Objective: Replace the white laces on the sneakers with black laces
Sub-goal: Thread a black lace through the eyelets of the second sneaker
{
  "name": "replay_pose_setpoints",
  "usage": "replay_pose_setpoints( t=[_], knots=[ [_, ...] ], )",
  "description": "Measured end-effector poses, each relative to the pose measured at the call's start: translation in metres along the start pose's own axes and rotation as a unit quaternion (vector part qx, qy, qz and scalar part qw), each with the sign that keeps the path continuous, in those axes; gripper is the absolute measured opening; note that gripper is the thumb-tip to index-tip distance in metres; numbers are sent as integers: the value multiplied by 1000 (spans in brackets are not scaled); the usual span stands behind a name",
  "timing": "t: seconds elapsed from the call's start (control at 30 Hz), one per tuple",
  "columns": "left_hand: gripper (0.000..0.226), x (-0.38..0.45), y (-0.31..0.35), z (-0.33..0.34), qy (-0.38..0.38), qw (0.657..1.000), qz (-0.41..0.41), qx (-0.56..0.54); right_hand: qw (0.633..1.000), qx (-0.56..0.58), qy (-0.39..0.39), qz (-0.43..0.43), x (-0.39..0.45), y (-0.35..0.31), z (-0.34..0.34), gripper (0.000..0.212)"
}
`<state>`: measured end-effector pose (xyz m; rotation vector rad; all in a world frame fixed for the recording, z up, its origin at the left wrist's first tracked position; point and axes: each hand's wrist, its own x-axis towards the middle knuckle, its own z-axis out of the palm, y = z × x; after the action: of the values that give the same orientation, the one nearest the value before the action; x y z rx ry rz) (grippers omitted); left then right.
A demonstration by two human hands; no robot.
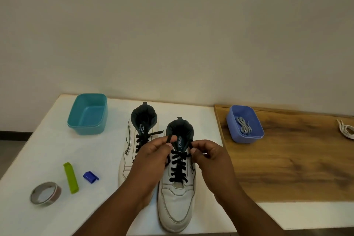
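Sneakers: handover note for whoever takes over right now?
Left hand pinches one end of the black lace; right hand pinches the other, both above the right sneaker.
Left sneaker beside it carries black lacing, ends loose.
White laces lie on the wooden top; grey lace in the blue tub.
Done: both shoes threaded black.
Left: tying both, apparently.

"Sparx" on right sneaker's tongue.
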<state>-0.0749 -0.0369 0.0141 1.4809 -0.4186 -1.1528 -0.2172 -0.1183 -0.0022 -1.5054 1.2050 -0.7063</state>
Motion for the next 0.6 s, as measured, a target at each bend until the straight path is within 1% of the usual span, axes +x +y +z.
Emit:
replay_pose_setpoints(
  t=[0.13, 0.3, 0.43, 0.6],
  knots=[
    [28, -2, -3, -1, 18, 999, 28, 7, 1000, -14, 8, 1, 2, 7, 3, 13],
    [30, 1, -2, -2, -8, 999, 47, 13, 1000, -13, 12, -4, 5, 11, 0, 14],
    [35, 4, -9, 2, -27, 999, 33, 24, 1000, 2, 9, 1, 5, 16, 2, 21],
    [33, 4, -10, 2, -34, 997, 54, 41, 1000, 22, 7, -11, 2, 15, 3, 18]
  ],
)
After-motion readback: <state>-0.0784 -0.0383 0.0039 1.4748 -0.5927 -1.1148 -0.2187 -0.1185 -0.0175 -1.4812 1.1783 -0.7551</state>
